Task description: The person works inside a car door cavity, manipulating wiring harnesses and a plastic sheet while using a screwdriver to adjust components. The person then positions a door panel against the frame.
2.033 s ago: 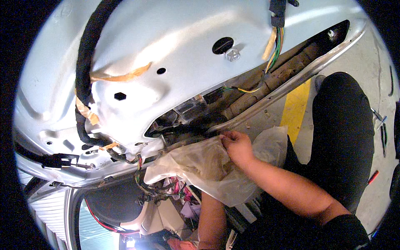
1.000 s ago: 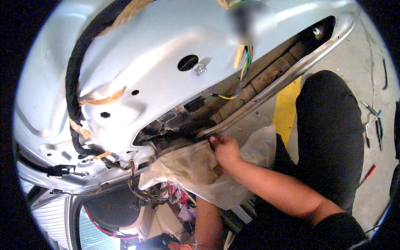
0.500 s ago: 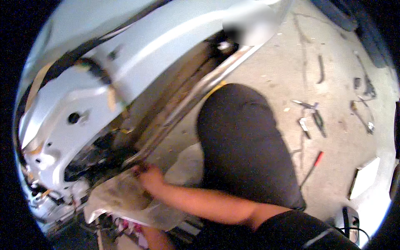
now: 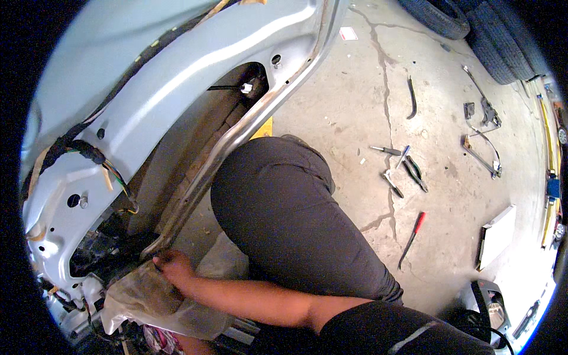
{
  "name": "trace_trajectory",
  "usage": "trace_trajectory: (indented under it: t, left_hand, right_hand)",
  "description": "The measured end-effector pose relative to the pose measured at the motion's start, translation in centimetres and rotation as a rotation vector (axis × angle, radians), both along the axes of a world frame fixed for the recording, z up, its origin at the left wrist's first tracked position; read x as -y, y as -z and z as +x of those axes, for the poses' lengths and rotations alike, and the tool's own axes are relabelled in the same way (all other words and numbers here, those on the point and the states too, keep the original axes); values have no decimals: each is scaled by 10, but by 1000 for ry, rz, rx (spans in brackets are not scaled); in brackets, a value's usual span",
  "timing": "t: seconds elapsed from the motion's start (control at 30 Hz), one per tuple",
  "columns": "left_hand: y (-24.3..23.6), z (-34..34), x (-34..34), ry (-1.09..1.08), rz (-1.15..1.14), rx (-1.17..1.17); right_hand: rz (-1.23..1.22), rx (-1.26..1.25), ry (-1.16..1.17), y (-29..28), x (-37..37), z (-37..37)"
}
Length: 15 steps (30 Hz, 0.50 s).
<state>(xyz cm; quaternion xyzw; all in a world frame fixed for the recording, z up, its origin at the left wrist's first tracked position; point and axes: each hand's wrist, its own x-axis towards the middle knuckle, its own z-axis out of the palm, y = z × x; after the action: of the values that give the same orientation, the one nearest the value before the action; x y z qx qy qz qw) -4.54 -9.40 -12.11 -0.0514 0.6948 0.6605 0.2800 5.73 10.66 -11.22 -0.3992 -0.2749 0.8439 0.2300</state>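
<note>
A stripped silver car door (image 4: 160, 112) spans the left side, its metal inner panel and dark openings bare. My right hand (image 4: 174, 266) is at the lower end of the door's edge, fingers curled closed against it; what they pinch, if anything, is hidden. Beneath that hand hangs a cloudy plastic sheet (image 4: 139, 296), crumpled and partly see-through. Low in the picture, a patch of my left arm (image 4: 195, 346) shows below the sheet, and its hand is hidden. A pink and white patterned cloth (image 4: 160, 340) lies beside that arm.
My dark-trousered leg (image 4: 284, 207) is bent beside the door. On the cracked concrete floor lie pliers (image 4: 414, 173), a screwdriver (image 4: 387, 151), a red-handled pry tool (image 4: 412, 239) and a window regulator (image 4: 482, 157). Tyres (image 4: 491, 47) stand far right; a door trim panel (image 4: 494, 305) lies near right.
The view has swung right, so the door and my leg sit farther left and the picture is sharper. My right hand stays at the same spot on the door's lower edge.
</note>
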Motion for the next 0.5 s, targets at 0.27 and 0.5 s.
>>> trace_trajectory:
  t: [0.27, 0.5]
  left_hand:
    - [-10, -36, 11, 47, 92, 35]
    - [6, -37, 50, 53, 208, 91]
  right_hand:
    - [-52, 88, -48, 7, -10, -20]
    - [89, 46, 2, 1, -7, 1]
